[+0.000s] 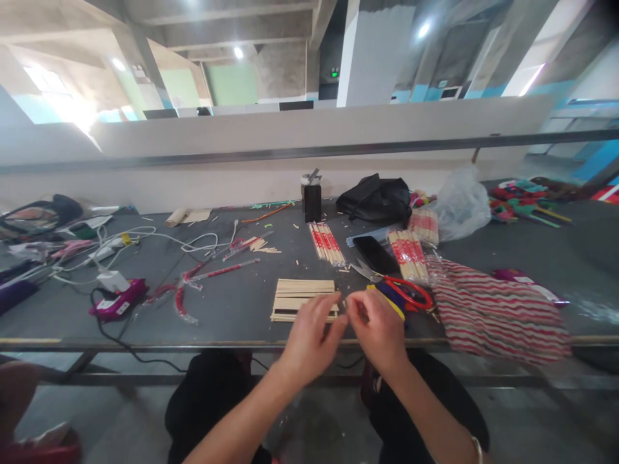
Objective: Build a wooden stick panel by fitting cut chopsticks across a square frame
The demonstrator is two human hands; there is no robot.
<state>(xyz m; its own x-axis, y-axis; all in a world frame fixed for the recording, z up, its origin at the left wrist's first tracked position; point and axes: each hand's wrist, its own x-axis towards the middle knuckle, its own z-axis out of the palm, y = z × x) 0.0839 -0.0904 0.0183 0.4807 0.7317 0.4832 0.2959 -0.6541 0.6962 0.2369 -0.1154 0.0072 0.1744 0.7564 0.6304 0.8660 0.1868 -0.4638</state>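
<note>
Pale wooden sticks [302, 290] lie side by side as a flat panel on the dark table, with a gap near its front edge. My left hand [314, 328] is over the panel's right end, its thumb and fingers apart, and nothing shows between them. Just to the right, my right hand [376, 325] has thumb and forefinger pinched together; whatever is in the pinch is too small to name. Red-handled scissors [409, 293] lie beyond my right hand. Packs of wrapped sticks [327, 245] are behind the panel, and a black phone [376, 254] lies to their right.
A striped cloth [498, 309] hangs over the table's front edge at the right. Behind are a black bag [374, 198] and a clear plastic bag [461, 205]. White cables [159, 238] and a purple packet [119, 299] lie left. Someone's leg shows at the lower left.
</note>
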